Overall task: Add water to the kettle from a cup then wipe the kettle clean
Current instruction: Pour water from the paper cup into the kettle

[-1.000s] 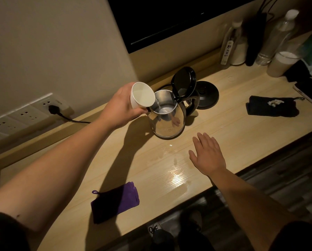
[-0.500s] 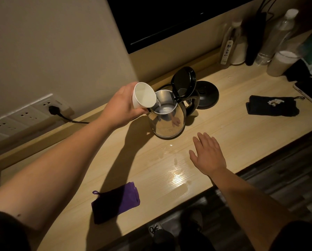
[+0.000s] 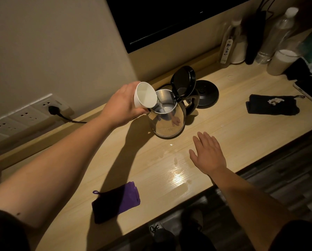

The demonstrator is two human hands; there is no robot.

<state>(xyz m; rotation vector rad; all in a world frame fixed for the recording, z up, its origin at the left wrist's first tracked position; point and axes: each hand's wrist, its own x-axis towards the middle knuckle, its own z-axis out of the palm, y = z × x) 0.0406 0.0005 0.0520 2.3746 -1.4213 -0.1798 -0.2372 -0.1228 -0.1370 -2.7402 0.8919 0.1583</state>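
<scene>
Two hands show: the left hand [image 3: 123,104] curls its fingers [image 3: 142,111] round the white paper cup [image 3: 144,95], tilted over the glass kettle [image 3: 167,115] on the desk [image 3: 233,127]. Such a cup is light and likely crushable, best held mid-wall. Right hand [image 3: 208,153], beside the kettle, lies flat, fingers straight, holding nothing

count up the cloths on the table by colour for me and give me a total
Purple cloth: 1
Black cloth: 1
Total: 2 cloths on the table
</scene>
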